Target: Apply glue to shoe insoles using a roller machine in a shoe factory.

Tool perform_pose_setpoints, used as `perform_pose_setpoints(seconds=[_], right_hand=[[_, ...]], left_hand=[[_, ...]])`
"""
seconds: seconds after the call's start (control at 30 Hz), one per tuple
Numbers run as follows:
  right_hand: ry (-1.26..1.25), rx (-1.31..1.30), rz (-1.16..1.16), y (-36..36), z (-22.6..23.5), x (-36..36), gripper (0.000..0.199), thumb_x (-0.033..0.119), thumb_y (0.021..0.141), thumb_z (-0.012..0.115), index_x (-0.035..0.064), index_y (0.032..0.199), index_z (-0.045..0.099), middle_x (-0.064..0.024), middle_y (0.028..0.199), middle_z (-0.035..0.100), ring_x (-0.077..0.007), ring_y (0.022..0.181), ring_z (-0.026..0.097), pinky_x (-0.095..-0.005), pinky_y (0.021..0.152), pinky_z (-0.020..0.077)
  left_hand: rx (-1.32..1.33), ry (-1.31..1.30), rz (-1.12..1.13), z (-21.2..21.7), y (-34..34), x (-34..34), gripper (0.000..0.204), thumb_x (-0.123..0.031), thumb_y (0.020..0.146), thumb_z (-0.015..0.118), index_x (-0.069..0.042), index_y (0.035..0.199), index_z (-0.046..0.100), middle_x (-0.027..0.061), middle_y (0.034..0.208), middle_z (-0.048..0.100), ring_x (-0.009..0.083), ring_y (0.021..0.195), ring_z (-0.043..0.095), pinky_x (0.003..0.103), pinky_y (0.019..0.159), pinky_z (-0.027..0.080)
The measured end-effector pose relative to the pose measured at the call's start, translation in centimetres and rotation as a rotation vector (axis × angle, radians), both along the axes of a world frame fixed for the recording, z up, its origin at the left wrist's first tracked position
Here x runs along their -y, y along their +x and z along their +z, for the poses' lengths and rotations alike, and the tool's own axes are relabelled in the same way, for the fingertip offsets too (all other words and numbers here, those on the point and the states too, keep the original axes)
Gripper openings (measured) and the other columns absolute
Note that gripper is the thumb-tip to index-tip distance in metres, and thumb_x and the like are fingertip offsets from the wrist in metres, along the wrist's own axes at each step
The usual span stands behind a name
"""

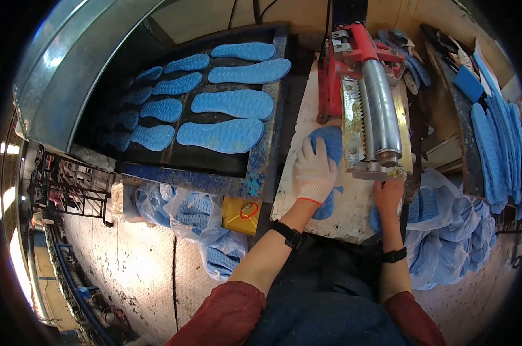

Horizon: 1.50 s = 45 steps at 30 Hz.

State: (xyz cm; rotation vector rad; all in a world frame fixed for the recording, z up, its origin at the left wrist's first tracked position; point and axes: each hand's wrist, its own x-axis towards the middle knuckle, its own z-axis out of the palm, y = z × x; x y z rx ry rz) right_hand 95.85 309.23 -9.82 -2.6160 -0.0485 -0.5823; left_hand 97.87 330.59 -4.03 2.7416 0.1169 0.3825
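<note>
Gloved left hand [314, 170] pressed flat, fingers spread, on blue shoe sole [328, 149] at far edge of white table [298, 184]; sole's toe end tucked under roller machine [371, 112]. Bare right hand [388, 195] at machine's near end, by roller tip; grip there hard to tell, fingers partly hidden. Probably feeding step, sole being guided into roller. Next likely calls for steady push and fingers kept clear of roller. More blue soles laid in rows on dark tray [255, 173] left of table; bagged soles [451, 230] at right.
</note>
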Motion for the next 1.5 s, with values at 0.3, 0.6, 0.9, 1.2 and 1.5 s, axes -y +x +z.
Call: perform_pose_setpoints(seconds=[0.3,0.6,0.9,1.2,1.5], right_hand=[[-0.021,0.172,0.073,0.2,1.3,-0.6,0.024,0.008,0.076,0.059,-0.0036,0.097,0.055,-0.0242,0.094,0.054,-0.0449,0.092,0.049,-0.0533,0.081,0.0406],[0.008,0.22,0.054,0.0,2.0,-1.4,0.021,0.003,0.072,0.06,-0.0045,0.089,0.051,-0.0239,0.093,0.052,-0.0445,0.09,0.048,-0.0533,0.077,0.0401],[0.03,0.189,0.074,-0.3,1.8,-0.9,0.02,0.001,0.071,0.059,-0.0043,0.088,0.05,-0.0247,0.095,0.052,-0.0455,0.091,0.048,-0.0523,0.078,0.0398],[0.078,0.105,0.056,0.2,2.7,-1.7,0.032,0.003,0.074,0.058,0.0002,0.106,0.053,-0.0214,0.106,0.055,-0.0413,0.098,0.05,-0.0488,0.084,0.0414],[0.034,0.119,0.047,-0.5,2.2,-0.7,0.03,0.003,0.077,0.055,-0.0022,0.107,0.053,-0.0223,0.106,0.055,-0.0415,0.097,0.05,-0.049,0.084,0.0414]], left_hand=[[0.572,-0.137,0.027,7.2,3.7,-0.4,0.04,-0.008,0.079,0.054,-0.007,0.119,0.053,0.0127,0.115,0.052,0.0348,0.106,0.05,0.045,0.087,0.042],[0.115,0.034,0.044,9.4,17.1,-6.6,0.026,-0.024,0.084,0.049,-0.005,0.097,0.059,0.0173,0.096,0.064,0.038,0.092,0.06,0.048,0.079,0.049],[0.108,0.072,0.108,10.7,15.7,-6.6,0.027,-0.026,0.084,0.047,-0.005,0.093,0.061,0.0212,0.095,0.064,0.0412,0.089,0.061,0.051,0.078,0.048],[0.2,-0.135,-0.031,3.5,5.5,-1.0,0.045,-0.017,0.084,0.055,-0.006,0.127,0.045,0.0175,0.119,0.049,0.035,0.116,0.044,0.047,0.092,0.04],[0.181,-0.113,-0.162,-2.2,2.2,1.4,0.061,-0.033,0.075,0.062,0.009,0.116,0.051,0.024,0.123,0.046,0.0393,0.108,0.044,0.044,0.094,0.036]])
